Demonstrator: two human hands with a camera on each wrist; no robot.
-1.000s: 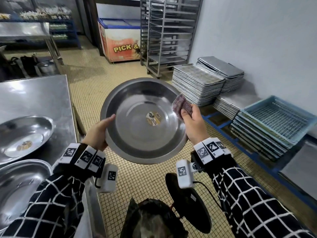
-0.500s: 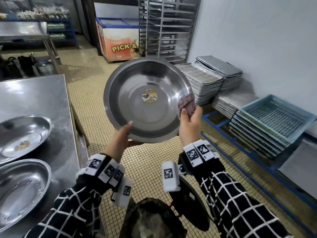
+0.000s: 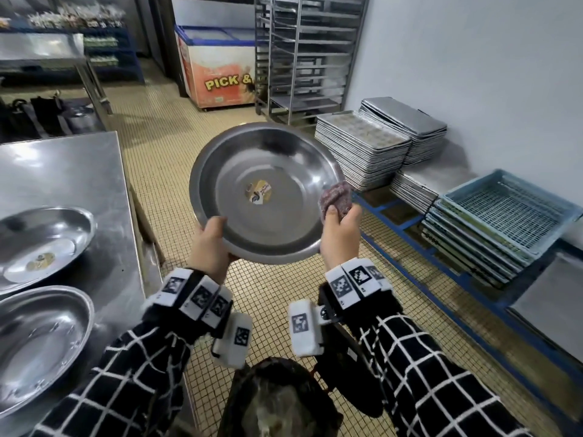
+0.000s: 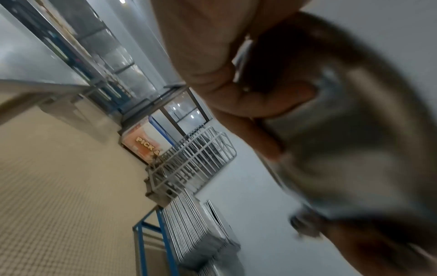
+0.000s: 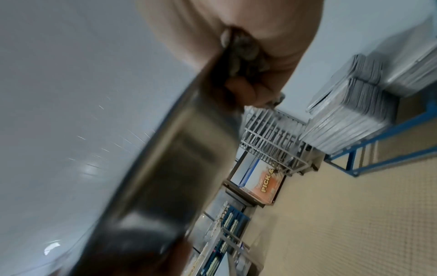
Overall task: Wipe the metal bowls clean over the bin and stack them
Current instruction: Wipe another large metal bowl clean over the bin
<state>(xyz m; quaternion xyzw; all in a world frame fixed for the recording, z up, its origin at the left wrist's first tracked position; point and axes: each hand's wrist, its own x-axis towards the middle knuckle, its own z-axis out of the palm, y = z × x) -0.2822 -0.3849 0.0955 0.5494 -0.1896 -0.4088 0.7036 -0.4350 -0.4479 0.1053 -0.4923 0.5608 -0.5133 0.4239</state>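
While tilted above the bin [image 3: 277,402], bowl [image 3: 265,190] gripped by left hand [image 3: 209,244], cloth [image 3: 336,198] pinched by right hand [image 3: 339,236].

both hands [image 3: 339,238] raised, fingers [image 4: 260,101] curled

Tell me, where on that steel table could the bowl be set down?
The table is bare at its far end, beyond the two bowls crowding the near corner. The held bowl could go there.
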